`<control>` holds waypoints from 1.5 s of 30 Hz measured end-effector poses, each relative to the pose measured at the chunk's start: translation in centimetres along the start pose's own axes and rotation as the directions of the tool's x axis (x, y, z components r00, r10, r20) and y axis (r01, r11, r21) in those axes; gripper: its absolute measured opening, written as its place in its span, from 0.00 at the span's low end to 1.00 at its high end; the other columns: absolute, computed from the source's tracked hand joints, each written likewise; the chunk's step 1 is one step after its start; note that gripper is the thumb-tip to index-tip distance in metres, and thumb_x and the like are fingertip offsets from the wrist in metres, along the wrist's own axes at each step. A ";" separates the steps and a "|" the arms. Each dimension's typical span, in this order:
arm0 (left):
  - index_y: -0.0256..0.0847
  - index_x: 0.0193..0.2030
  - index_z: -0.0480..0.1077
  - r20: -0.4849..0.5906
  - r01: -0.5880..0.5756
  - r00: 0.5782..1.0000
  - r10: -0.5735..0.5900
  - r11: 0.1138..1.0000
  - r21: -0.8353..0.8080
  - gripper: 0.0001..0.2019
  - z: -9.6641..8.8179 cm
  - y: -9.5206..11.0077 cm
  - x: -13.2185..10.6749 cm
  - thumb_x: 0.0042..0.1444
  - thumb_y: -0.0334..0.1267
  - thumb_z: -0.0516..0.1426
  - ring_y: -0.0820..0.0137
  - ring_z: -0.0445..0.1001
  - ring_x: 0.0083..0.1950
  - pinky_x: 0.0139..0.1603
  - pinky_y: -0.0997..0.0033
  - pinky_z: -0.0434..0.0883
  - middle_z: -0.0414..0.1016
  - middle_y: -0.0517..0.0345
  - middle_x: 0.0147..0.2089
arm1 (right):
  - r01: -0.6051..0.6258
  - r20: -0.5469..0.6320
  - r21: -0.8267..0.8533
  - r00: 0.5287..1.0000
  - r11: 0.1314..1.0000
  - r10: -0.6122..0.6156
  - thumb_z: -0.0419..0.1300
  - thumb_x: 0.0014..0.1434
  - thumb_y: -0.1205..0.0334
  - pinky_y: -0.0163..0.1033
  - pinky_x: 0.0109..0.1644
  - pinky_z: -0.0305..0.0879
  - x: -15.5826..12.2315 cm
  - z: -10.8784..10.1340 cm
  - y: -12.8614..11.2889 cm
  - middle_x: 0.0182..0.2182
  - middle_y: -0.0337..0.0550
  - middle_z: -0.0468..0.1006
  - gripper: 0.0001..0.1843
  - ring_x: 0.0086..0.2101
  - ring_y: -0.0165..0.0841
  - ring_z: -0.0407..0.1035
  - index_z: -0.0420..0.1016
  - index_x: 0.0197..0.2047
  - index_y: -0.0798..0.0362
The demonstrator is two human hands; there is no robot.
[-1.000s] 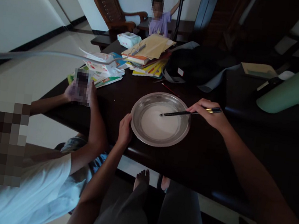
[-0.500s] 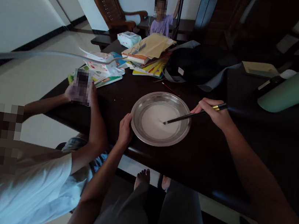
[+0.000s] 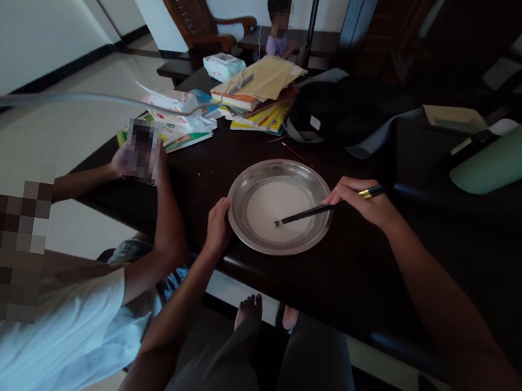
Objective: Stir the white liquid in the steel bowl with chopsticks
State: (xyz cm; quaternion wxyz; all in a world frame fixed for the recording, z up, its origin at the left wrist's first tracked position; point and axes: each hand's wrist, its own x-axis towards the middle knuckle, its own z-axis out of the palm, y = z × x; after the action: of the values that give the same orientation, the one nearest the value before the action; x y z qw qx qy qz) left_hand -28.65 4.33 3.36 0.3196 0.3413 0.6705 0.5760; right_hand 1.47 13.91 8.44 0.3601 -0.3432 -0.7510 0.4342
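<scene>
Stirring in hand | right hand (image 3: 361,203) closed on black chopsticks (image 3: 317,211), tips in white liquid (image 3: 271,207) | left hand (image 3: 218,225) curled on metal pan (image 3: 243,186) rim, near table (image 3: 351,279) edge | liquid looks smooth, mixing likely well along

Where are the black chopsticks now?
Head view, right of centre: the right hand holds the black chopsticks, tips in the white liquid of the round metal plate.

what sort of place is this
Most likely a room in a home: a dark wooden table piled with books, a carved wooden armchair by the wall, and a metal plate with chopsticks.
</scene>
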 end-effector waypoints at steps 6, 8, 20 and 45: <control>0.42 0.20 0.61 0.012 0.004 1.000 -0.004 1.000 -0.017 0.18 0.1 0.8 -0.2 0.62 0.29 0.54 0.71 0.60 0.32 0.37 0.77 0.67 0.61 0.62 0.24 | 0.002 -0.098 -0.093 0.995 0.996 -0.011 0.64 0.63 0.41 0.53 0.52 0.73 0.1 -0.3 0.2 0.33 0.42 0.87 0.19 0.39 0.43 0.80 0.83 0.27 0.42; 0.42 0.20 0.61 0.016 0.006 1.000 -0.006 1.000 -0.012 0.19 0.1 1.0 -0.3 0.62 0.29 0.54 0.71 0.60 0.32 0.36 0.77 0.67 0.61 0.61 0.24 | -0.018 -0.133 -0.047 0.991 0.999 0.012 0.63 0.63 0.38 0.53 0.50 0.74 0.1 -0.6 0.0 0.29 0.42 0.86 0.23 0.37 0.43 0.80 0.81 0.24 0.43; 0.41 0.19 0.63 0.034 -0.006 0.999 0.006 1.000 -0.003 0.20 0.0 1.0 -0.3 0.63 0.28 0.54 0.70 0.60 0.32 0.38 0.75 0.65 0.62 0.62 0.25 | -0.007 -0.114 -0.068 0.993 0.998 -0.001 0.63 0.64 0.44 0.50 0.50 0.73 0.1 -0.3 -0.1 0.30 0.41 0.86 0.20 0.37 0.41 0.80 0.81 0.24 0.44; 0.41 0.20 0.63 0.050 -0.027 0.998 0.027 1.000 -0.005 0.19 -0.1 0.7 -0.2 0.64 0.29 0.52 0.70 0.60 0.33 0.38 0.75 0.66 0.62 0.61 0.24 | -0.008 -0.127 -0.074 0.992 0.997 -0.001 0.62 0.66 0.46 0.52 0.49 0.73 0.1 -0.5 0.0 0.30 0.41 0.86 0.20 0.37 0.42 0.80 0.81 0.25 0.42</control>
State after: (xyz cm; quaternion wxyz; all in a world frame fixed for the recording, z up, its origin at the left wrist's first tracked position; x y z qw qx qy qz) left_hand -28.51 4.19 4.10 0.3292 0.3640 0.6564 0.5729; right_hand 1.85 14.21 8.60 0.3933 -0.3845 -0.7416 0.3842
